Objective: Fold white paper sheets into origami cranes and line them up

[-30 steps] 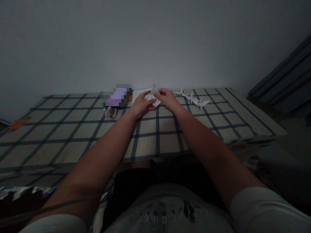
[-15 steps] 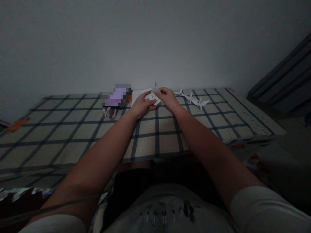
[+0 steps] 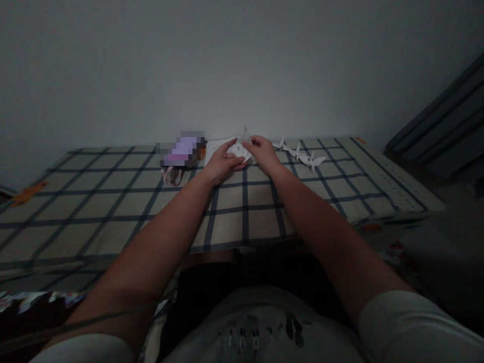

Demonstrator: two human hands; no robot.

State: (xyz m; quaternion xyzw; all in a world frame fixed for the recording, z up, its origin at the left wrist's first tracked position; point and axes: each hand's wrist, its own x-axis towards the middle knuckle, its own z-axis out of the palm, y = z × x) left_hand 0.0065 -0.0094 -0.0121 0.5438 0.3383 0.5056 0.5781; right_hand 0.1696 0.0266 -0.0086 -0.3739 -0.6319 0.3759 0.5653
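Observation:
Between my two hands is a piece of folded white paper point(image 3: 239, 149), with a thin pointed part rising at its far side. My left hand point(image 3: 222, 164) grips the paper from the left, thumb on top and fingers around its near edge. From the right, my right hand point(image 3: 263, 150) pinches the paper's edge between thumb and fingers. The fingers partly hide the folds. To the right of my right hand lie several white folded paper cranes point(image 3: 298, 153) in a slanting row. A white printed sheet or booklet point(image 3: 215, 148) lies behind my left hand.
A checked cloth point(image 3: 260, 218) covers the table. Left of my hands lies a phone point(image 3: 183, 150), blurred out and lit purple, with a pale pink strap point(image 3: 172, 176). A plain wall point(image 3: 242, 70) rises behind the table. A dark curtain point(image 3: 442, 116) hangs at the right.
The folded paper has shifted very slightly to the right and tilted a little, with both hands still on it. The cranes and the phone stay in place.

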